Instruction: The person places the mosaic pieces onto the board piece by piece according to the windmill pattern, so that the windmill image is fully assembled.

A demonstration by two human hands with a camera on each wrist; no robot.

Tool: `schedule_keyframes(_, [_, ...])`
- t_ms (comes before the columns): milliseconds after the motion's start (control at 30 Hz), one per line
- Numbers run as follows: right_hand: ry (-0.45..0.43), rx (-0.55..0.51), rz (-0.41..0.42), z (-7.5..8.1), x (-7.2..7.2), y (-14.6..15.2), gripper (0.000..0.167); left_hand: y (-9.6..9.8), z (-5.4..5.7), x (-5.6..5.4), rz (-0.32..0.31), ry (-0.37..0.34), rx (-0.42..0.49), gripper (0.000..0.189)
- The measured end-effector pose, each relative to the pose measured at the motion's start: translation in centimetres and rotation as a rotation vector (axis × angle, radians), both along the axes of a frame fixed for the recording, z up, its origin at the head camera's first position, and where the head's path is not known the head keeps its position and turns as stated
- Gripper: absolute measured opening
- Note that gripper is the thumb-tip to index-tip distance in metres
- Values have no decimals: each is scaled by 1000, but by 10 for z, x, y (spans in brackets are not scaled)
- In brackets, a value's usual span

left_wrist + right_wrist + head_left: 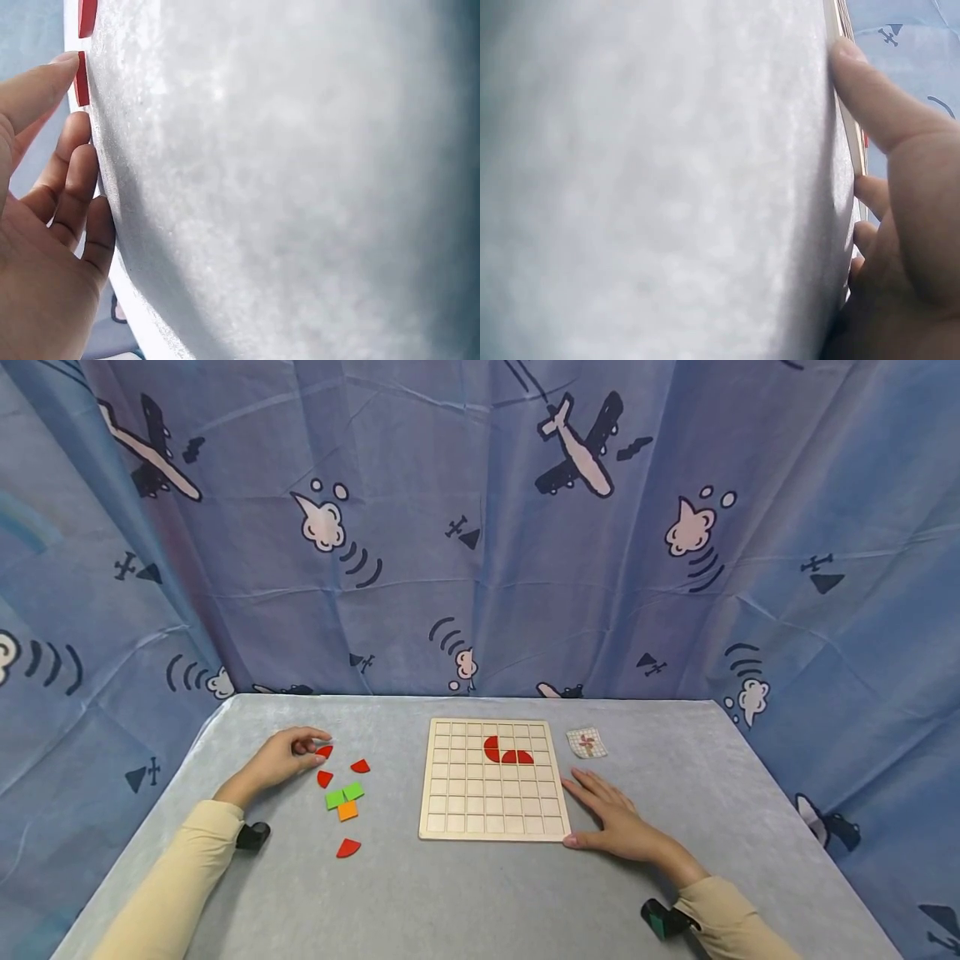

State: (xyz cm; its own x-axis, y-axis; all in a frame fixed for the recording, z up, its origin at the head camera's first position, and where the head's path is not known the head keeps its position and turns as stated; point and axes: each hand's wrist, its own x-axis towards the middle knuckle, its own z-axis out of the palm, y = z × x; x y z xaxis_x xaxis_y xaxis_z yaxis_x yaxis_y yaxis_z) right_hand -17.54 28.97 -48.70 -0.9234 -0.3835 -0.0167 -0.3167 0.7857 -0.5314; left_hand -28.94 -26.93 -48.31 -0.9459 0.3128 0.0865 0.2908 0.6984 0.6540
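At the table's left, my left hand pinches a red quarter-circle piece between thumb and index finger. In the left wrist view this red piece sits right by the thumb tip, low at the cloth; the other fingers are loosely bent. A pale wooden grid board lies in the middle, with several red quarter pieces in its upper cells. My right hand rests at the board's right side, fingers extended, with the thumb at its near corner. The right wrist view shows the thumb against the board's edge.
Near the left hand lie more red quarter pieces, two green squares and an orange square. A small pattern card lies beyond the board's right side. A blue printed curtain hangs behind the grey-clothed table.
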Motion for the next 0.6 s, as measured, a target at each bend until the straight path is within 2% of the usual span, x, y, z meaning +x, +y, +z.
schedule_keyframes(233, [-12, -1, -3, 0, 1, -1, 92, -2, 0, 5, 1, -1, 29, 31])
schedule_keyframes(333, [-9, -1, -4, 1, 1, -1, 92, -3, 4, 11, -38, -18, 60, 30])
schedule_keyframes(433, [-14, -3, -10, 2, 0, -1, 92, -4, 8, 17, -91, -63, 91, 32])
schedule_keyframes(600, [-20, -6, -13, 3, 0, -2, 92, -6, 11, 24, -162, -140, 91, 38])
